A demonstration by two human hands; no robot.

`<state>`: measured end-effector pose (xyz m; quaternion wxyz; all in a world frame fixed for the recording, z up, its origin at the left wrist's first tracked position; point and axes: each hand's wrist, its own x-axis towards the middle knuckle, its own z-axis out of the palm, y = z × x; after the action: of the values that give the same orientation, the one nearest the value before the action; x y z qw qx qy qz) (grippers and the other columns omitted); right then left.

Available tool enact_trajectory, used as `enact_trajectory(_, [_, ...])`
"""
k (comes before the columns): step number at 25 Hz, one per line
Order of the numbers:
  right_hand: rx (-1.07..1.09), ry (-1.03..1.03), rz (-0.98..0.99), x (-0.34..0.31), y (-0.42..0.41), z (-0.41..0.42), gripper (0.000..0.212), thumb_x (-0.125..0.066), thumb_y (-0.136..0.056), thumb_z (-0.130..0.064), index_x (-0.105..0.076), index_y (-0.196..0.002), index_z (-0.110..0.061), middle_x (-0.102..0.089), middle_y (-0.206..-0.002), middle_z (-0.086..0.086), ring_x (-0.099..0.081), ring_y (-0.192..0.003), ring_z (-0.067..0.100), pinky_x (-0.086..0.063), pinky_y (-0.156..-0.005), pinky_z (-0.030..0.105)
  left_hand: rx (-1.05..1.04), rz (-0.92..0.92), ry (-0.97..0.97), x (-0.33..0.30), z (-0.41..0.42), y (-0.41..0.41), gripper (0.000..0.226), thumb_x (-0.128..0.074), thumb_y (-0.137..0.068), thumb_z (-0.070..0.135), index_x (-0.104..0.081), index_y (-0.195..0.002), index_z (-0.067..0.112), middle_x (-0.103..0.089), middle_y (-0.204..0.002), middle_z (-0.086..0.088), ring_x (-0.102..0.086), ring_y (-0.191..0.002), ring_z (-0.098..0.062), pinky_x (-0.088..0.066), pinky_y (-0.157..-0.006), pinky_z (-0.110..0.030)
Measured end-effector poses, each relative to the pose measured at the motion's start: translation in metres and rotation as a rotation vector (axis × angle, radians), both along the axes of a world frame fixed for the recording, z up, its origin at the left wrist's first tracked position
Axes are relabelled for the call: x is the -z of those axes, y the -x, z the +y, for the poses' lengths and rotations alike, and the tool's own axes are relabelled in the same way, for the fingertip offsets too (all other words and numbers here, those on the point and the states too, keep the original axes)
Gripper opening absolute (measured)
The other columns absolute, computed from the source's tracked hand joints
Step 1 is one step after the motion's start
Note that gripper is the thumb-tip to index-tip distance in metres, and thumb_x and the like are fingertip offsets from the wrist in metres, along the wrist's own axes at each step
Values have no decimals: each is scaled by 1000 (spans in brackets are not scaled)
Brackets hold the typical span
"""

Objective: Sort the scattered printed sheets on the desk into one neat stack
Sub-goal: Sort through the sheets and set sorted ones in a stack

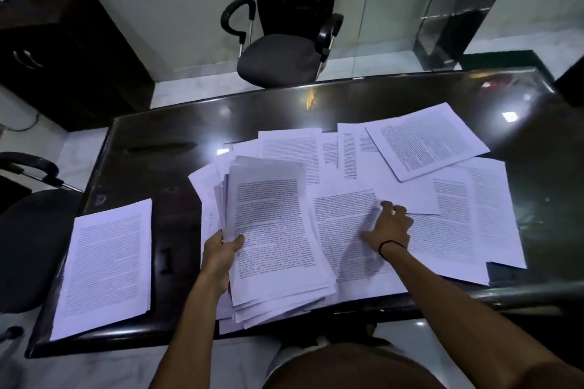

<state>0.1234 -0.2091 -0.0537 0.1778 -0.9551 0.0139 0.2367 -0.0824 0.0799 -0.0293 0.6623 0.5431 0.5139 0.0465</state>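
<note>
Gripping a thick, ragged bundle of white printed sheets (271, 230), the left hand (219, 249) has its thumb curled over the top page near the bundle's left edge, with the fingers hidden beneath the paper. That bundle tilts up off the dark glossy desk (164, 142), its lower corners fanned out and overhanging the near edge.

Over to the right hand (390, 226), a thin black band (390, 245) on its wrist: fingers spread apart and bent at the tips, pressing down on a loose white printed sheet (344, 215) lying flat just beside the held bundle. It pins the page rather than pinching it, as far as the view shows.

Beyond both hands, the scattered white printed pages (458, 230) overlap one another across the middle and right of the desk, and one angled sheet (426, 142) rides on top at the far right. Well apart on the left, a squared-up pile of white printed pages (107, 265) sits alone near the desk's corner, touching none of the rest.

Across the desk stands a black office chair with curved armrests (281, 57), facing in. A second dark chair (31, 230) shows at the left edge, and a dark wooden cabinet (63, 57) fills the far left corner.
</note>
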Motion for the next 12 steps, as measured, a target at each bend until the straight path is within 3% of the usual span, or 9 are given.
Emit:
enact_trajectory(4, [93,-58,44,10,-4,-11,105,-89,-67,-31,-24,-148,-19,-37,-142,19,-39,-129,43,-47,-97,55,-2,15,-25,0,3,-5,28,-67,-95,4,-68,-122,12,-75,-113,-6,-70,-106,-32,-54,-98,-54])
enact_trajectory(8, [175,26,75,6,-6,-10,101,-89,-63,-37,-26,-140,-18,-30,-141,19,-37,-128,43,-47,-94,56,-6,16,-54,-9,4,-10,22,-64,-97,3,-66,-116,14,-73,-108,-3,-69,-100,-28,-56,-91,-47])
enact_trajectory(10, [173,-50,110,5,-8,-14,98,-89,-64,-35,-27,-139,-17,-35,-137,20,-51,-117,43,-52,-87,47,-11,8,-64,-12,5,-11,21,-64,-97,3,-66,-114,15,-73,-108,-3,-69,-99,-28,-56,-90,-46])
enact_trajectory(12, [143,-91,98,4,-9,-18,91,-88,-69,-31,-31,-139,-15,-53,-124,20,-61,-105,39,-49,-74,36,-7,5,-73,-13,7,-12,23,-64,-97,3,-65,-117,13,-73,-109,-5,-69,-100,-30,-55,-92,-48])
